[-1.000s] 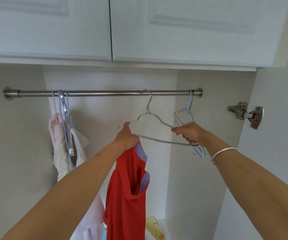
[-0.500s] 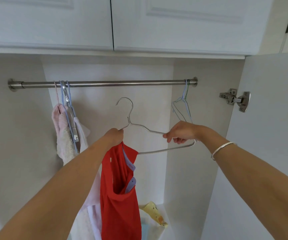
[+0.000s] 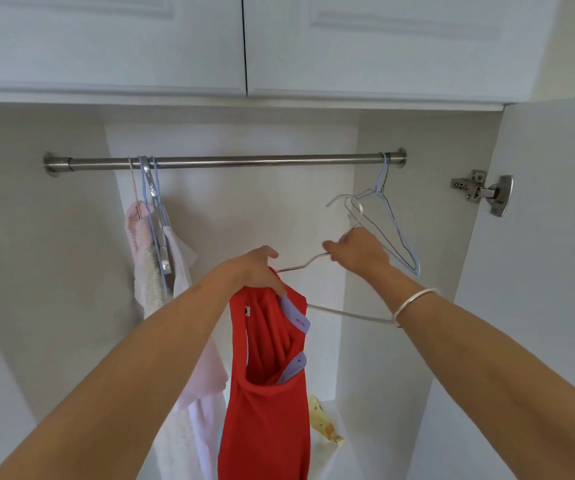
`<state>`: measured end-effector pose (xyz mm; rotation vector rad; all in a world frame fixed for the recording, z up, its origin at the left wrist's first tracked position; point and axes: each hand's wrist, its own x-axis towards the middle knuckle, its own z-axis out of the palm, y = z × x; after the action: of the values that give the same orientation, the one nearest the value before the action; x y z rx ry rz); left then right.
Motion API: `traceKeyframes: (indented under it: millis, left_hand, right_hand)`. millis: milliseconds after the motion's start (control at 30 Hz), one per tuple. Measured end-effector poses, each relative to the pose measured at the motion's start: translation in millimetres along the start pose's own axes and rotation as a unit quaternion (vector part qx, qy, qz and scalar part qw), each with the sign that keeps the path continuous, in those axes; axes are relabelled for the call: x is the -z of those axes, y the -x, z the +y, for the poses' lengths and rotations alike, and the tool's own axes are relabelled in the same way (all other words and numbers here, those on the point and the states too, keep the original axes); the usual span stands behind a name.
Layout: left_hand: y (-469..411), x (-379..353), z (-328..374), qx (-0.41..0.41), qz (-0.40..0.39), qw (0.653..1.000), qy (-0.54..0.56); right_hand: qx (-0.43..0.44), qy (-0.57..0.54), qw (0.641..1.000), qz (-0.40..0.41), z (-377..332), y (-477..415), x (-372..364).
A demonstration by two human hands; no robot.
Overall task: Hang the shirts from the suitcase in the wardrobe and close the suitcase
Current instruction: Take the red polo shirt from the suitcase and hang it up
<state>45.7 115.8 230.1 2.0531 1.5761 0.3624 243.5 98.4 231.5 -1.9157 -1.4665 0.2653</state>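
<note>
A red shirt (image 3: 267, 382) with a lilac collar hangs down from my left hand (image 3: 256, 270), which grips it at the neck. My right hand (image 3: 357, 252) holds a silver wire hanger (image 3: 345, 312) near its neck, off the rail and tilted; the hook points up to the right. One end of the hanger reaches the shirt's collar. The steel wardrobe rail (image 3: 244, 161) runs across above both hands. The suitcase is out of view.
Pink and white garments (image 3: 147, 258) hang on hangers at the rail's left end. A bare blue wire hanger (image 3: 391, 223) hangs at the right end, just behind my right hand. The open wardrobe door (image 3: 538, 271) with its hinge stands right. A yellow patterned item (image 3: 324, 422) lies below.
The silver hanger came off the rail and was lowered. My right hand shifted from its lower bar to its neck, and the hook swung from the left to the right.
</note>
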Motion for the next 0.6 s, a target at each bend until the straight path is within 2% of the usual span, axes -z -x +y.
traceKeyframes:
  millis: [200,333,467,600]
  left_hand:
    - [-2.5,13.6,-57.3,0.103,0.099,0.989,-0.048]
    - [-2.0,19.1,-69.2,0.152,0.164,0.974,-0.027]
    - [-3.6,15.0,-58.9,0.139,0.220,0.965,0.009]
    - [-3.8,5.0,-34.2,0.088,0.220,0.971,0.026]
  right_hand:
    - [-0.046,-0.015,0.997,0.055,30.3,-6.5,34.9]
    - [-0.033,-0.002,0.999,0.025,27.0,-2.1,38.6]
    - [-0.011,-0.011,0.999,-0.036,13.6,8.8,25.2]
    - [-0.026,-0.126,0.988,-0.088,-11.9,27.2,0.3]
